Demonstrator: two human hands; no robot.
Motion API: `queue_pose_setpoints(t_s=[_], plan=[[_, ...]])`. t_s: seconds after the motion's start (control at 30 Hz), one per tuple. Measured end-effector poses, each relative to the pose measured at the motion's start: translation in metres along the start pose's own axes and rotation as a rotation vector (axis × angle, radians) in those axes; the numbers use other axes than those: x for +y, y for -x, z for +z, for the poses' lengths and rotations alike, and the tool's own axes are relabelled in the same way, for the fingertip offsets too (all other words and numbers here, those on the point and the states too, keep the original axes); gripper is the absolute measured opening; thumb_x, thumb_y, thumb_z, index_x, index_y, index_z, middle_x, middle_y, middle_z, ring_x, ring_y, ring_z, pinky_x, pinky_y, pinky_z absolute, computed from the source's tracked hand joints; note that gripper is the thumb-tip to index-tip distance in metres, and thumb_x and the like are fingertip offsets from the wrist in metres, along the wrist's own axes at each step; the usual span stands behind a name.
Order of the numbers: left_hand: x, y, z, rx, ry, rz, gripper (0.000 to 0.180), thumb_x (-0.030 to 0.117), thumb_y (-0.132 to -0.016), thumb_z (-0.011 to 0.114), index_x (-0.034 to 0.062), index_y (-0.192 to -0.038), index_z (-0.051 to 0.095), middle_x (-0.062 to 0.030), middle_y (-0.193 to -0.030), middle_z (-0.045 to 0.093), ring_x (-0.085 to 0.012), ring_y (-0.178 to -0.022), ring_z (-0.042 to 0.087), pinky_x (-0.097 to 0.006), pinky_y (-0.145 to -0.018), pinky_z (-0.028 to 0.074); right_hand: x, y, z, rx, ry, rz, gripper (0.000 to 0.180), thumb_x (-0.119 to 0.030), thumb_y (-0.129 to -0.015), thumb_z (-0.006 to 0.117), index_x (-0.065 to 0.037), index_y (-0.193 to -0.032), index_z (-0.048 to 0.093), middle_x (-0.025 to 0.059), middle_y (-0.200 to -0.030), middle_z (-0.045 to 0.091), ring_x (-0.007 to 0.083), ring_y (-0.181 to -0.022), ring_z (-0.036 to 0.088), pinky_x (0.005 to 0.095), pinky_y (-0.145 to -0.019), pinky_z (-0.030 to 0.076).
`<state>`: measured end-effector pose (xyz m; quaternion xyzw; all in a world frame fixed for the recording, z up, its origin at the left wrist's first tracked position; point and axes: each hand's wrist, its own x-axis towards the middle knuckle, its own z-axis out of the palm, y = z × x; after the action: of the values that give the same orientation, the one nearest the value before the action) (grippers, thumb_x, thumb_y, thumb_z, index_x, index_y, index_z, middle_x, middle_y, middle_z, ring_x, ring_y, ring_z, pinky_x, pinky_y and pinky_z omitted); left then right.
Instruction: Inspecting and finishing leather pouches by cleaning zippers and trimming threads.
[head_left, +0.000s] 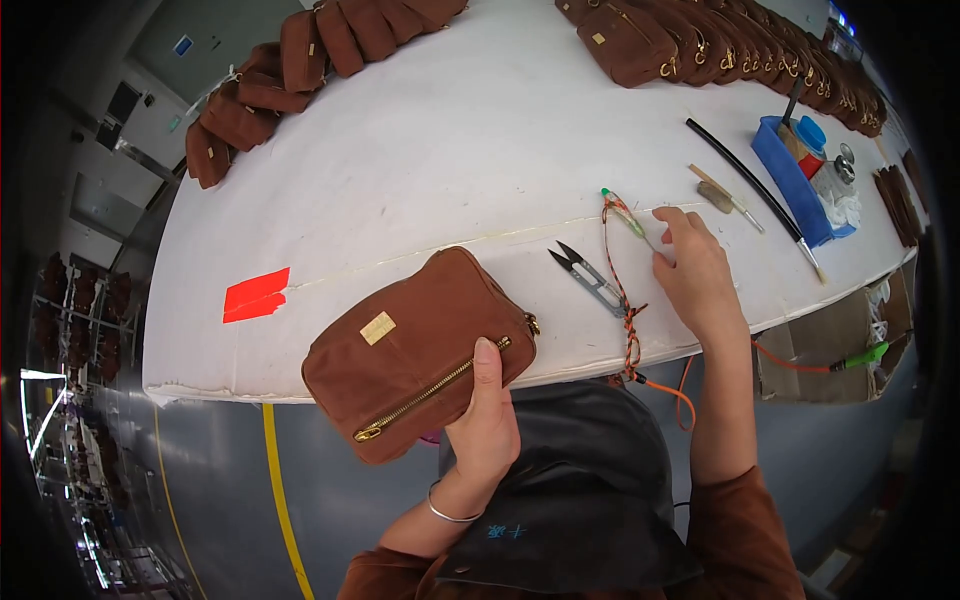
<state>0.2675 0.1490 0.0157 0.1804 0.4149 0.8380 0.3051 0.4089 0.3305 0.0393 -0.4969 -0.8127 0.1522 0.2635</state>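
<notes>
My left hand (485,420) grips a brown zippered bag (410,340) at its lower right side, thumb on the front by the brass zipper (432,392). The bag is tilted over the table's front edge, with a small gold plate (378,328) on its face. My right hand (695,268) is over the table with thumb and forefinger apart. Close to those fingertips lies a slim green-and-clear tool (625,214) tied to an orange and black cord (609,250); whether they touch it I cannot tell. Thread snips (588,280) with dark blades lie left of this hand.
Rows of brown bags stand at the far left (240,112) and far right (650,40) of the white table (440,170). A blue bin (790,180) with jars, a black rod (745,172) and a thin brush (738,207) lie to the right. Red tape (256,295) marks the left.
</notes>
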Motion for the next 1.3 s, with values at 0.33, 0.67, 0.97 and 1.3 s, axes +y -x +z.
queue_pose_setpoints(t_s=[0.33,0.67,0.97,1.3], plan=[[-0.004,0.000,-0.002,0.017,-0.057,0.016,0.041,0.009,-0.098,0.055,0.0046,-0.137,0.043,-0.0062,-0.136,0.048,-0.0148,-0.120,0.049,-0.033,-0.104,0.041,-0.013,0.014,-0.003,-0.060,-0.722,0.124,0.015,0.004,-0.083,0.060,0.003,-0.098,0.058,0.0096,-0.084,0.064,0.0153,-0.075,0.064,0.0287,-0.067,0.051],[-0.007,0.001,-0.005,0.039,-0.163,0.035,0.035,0.013,-0.099,0.056,0.0009,-0.131,0.048,-0.0074,-0.129,0.054,-0.0142,-0.112,0.053,-0.031,-0.098,0.045,-0.077,0.059,0.028,-0.248,-1.366,-0.008,0.014,0.009,-0.083,0.067,0.004,-0.093,0.058,0.0138,-0.092,0.067,0.0171,-0.082,0.068,0.0266,-0.070,0.055],[-0.008,0.000,-0.006,-0.001,-0.145,0.069,0.032,0.012,-0.099,0.056,-0.0010,-0.127,0.051,-0.0084,-0.125,0.056,-0.0153,-0.111,0.054,-0.031,-0.097,0.044,-0.078,0.062,0.035,-0.177,-1.252,-0.077,0.012,0.006,-0.082,0.069,0.005,-0.093,0.065,0.0103,-0.089,0.070,0.0151,-0.083,0.068,0.0274,-0.076,0.056],[-0.010,0.002,-0.009,0.016,-0.161,0.060,0.033,0.013,-0.098,0.056,-0.0015,-0.128,0.051,-0.0084,-0.126,0.056,-0.0158,-0.112,0.054,-0.031,-0.098,0.043,-0.082,0.066,0.035,-0.150,-1.223,-0.093,0.014,0.008,-0.081,0.069,0.003,-0.094,0.065,0.0100,-0.093,0.068,0.0150,-0.087,0.067,0.0273,-0.079,0.054]])
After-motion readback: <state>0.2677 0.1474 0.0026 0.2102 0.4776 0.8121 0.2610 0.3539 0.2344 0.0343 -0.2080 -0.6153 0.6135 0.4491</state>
